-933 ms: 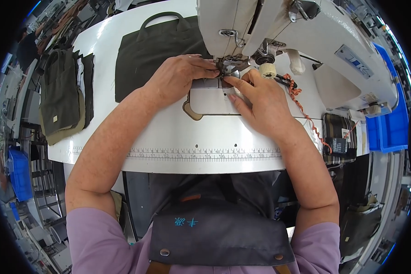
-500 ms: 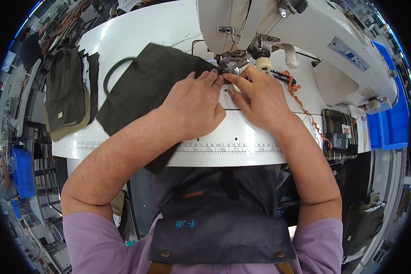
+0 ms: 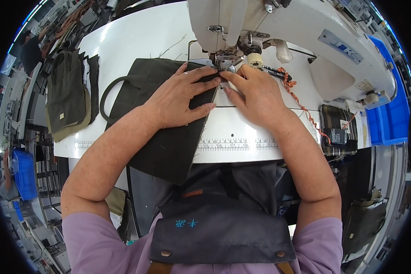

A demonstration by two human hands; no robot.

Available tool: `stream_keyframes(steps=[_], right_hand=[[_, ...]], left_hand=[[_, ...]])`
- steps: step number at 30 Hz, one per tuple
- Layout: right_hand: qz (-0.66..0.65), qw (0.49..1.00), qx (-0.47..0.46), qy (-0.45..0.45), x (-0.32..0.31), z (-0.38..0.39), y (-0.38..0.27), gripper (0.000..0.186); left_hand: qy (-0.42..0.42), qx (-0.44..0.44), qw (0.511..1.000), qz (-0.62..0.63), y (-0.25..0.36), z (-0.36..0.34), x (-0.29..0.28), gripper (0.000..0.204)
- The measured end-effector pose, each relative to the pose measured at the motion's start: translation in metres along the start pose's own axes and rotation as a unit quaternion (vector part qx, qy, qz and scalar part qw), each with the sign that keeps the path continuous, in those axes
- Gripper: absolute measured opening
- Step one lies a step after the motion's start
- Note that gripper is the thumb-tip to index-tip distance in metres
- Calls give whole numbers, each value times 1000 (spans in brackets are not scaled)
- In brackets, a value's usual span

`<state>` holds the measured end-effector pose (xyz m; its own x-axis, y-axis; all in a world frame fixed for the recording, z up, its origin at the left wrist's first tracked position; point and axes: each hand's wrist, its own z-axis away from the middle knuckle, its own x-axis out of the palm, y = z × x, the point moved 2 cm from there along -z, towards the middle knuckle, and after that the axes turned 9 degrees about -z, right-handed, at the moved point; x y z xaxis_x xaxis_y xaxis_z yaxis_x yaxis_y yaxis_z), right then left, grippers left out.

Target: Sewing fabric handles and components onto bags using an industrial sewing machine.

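A dark green fabric bag piece (image 3: 169, 150) with a loop handle (image 3: 106, 98) lies on the sewing table, its far right corner under the presser foot (image 3: 218, 60) of a white sewing machine (image 3: 301, 27). My left hand (image 3: 176, 93) rests flat on the cloth, fingers spread, their tips close to the foot. On the other side of the foot is my right hand (image 3: 255, 93). Its index fingertip touches the cloth's edge by the needle, and its thumb stands apart on the machine bed. The needle point is hidden.
Stacked dark green bag pieces (image 3: 67, 93) lie at the table's left. A curly orange cord (image 3: 299, 98) trails right toward a folded plaid cloth (image 3: 347, 119) bearing a small black box (image 3: 337, 135). Blue bins (image 3: 390, 118) stand beyond the right side. A printed ruler (image 3: 242, 144) runs along the front edge.
The bag piece has turned, its near end swinging right and toward me. My left hand has slid slightly left and its fingers have spread. My right hand stays by the foot.
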<state>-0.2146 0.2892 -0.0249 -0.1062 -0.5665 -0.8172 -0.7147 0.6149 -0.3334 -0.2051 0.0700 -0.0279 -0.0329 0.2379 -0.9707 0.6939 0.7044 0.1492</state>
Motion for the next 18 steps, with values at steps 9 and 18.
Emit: stream_keyframes(steps=[9,18], right_hand=[[-22,1000,20,3,-2,3,3,25],[-32,999,20,19,-3,9,4,23]], left_hand=[[39,-71,996,-38,17,-4,8,60],[32,-102,993,-50,20,-7,15,59]])
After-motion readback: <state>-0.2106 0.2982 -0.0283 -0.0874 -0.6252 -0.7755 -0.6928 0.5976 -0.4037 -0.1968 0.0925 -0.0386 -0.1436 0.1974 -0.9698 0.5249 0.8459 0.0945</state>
